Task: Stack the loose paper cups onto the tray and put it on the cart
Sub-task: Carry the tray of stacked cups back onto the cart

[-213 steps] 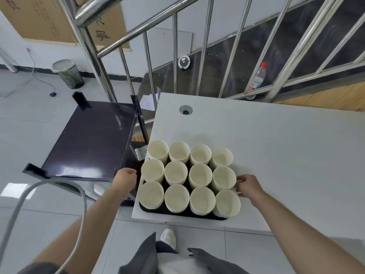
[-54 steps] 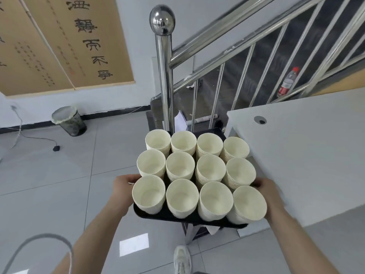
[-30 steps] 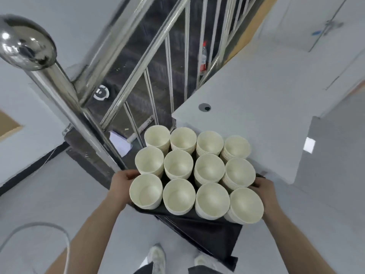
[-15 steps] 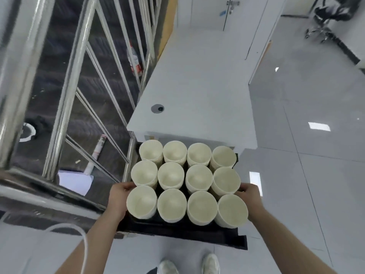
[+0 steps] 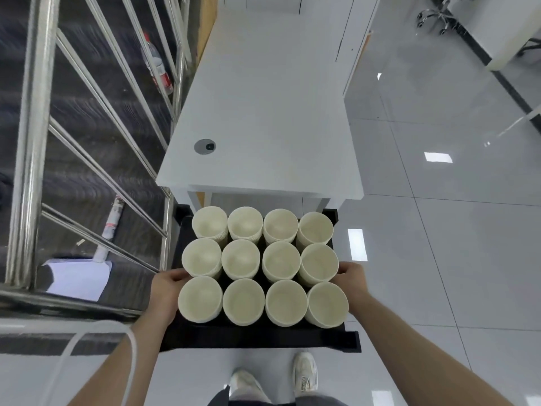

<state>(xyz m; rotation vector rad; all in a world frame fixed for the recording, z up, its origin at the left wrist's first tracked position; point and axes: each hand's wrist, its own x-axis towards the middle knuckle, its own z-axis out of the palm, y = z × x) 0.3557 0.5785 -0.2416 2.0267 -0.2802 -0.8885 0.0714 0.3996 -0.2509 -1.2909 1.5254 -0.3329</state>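
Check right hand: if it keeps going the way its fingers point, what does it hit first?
The right hand grips the tray edge with its fingers aimed left, inward. The first thing in that line is likely the paper cup stack at the right end of the middle row, which it seems nearly to touch; depth is unclear.

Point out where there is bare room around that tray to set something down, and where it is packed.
Bare: the white table top, from the grey grommet to its far end, and a thin black strip of cart in front of the cup stacks. Packed: the tray itself, twelve stacks touching rim to rim, with the left hand and right hand on its sides.
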